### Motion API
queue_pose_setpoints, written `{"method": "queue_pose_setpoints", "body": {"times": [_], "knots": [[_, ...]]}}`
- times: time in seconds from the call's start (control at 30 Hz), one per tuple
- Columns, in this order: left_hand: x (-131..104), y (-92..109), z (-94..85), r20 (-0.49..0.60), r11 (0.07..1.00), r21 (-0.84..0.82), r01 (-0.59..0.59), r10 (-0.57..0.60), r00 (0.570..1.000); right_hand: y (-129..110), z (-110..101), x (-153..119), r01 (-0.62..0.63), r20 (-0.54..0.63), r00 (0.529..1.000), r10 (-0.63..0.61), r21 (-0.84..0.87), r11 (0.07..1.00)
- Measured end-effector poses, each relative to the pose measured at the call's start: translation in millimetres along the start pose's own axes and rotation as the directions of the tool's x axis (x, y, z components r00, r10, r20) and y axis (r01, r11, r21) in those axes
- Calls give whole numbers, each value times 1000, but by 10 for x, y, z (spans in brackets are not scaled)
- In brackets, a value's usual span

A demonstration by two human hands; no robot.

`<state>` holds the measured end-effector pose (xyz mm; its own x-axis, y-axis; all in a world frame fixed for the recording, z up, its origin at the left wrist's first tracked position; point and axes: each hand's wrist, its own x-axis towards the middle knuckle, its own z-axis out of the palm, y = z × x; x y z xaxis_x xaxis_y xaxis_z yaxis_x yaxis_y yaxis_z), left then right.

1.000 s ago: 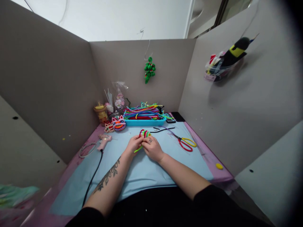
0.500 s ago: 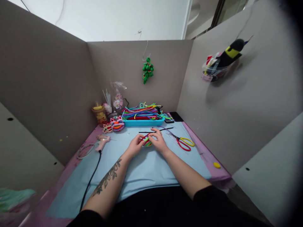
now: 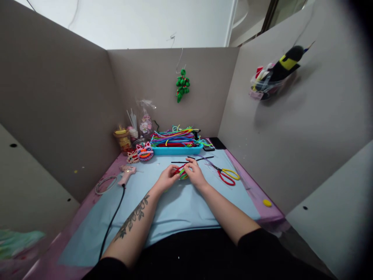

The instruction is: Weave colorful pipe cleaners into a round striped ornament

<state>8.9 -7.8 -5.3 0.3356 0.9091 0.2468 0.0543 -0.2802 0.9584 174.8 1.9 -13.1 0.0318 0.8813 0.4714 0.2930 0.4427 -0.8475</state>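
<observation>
Between my hands is a small multicoloured piece (image 3: 183,175) that looks made of bent pipe cleaners, with red, green and yellow parts. My left hand (image 3: 168,177) pinches its left side, where red strands show. On its right side the fingers of my right hand (image 3: 194,173) are closed, partly covering it. Dark pipe cleaners (image 3: 177,162) lie on the blue cloth (image 3: 180,206) just beyond my fingertips. To the right of my right hand rest scissors (image 3: 226,175) with one red and one yellow handle.
A blue tray (image 3: 177,150) of colourful pipe cleaners stands at the back. A pink glue gun (image 3: 127,175) with a black cord lies left, near lion-face pieces (image 3: 145,151). Phones (image 3: 217,143) lie back right; a yellow disc (image 3: 267,203) sits at the right edge.
The held piece has turned slightly between my fingers, and its green and yellow part has shifted a little. Both hands keep their grip. The whole view has moved slightly.
</observation>
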Motion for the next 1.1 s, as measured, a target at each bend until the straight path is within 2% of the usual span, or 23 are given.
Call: {"method": "queue_pose_setpoints", "body": {"times": [0.1,0.27,0.43,0.6,0.87,1.0,1.1], "knots": [[11,-12,-4,-3,999,-10,-35,35,999,-12,-10,-2,-10,-12,1000,10,-30,1000],[-1,18,-6,5,1000,17,-11,11,1000,-41,-14,-9,-19,-33,999,17,-57,998],[3,13,-23,-27,998,46,39,-37,999,-47,-51,5,-65,16,998,66,-30,997],[0,21,-31,-27,998,48,28,-27,999,-30,-77,18,-106,87,991,104,14,994],[-25,92,-13,-15,999,-18,35,-35,999,-32,-55,22,-71,103,992,70,11,997],[5,61,-24,-132,993,-83,78,-89,987,-27,-67,16,-47,58,997,47,-3,999],[42,42,-46,-239,974,-206,92,-141,961,-50,-63,-26,86,-28,996,-87,-53,995]]}}
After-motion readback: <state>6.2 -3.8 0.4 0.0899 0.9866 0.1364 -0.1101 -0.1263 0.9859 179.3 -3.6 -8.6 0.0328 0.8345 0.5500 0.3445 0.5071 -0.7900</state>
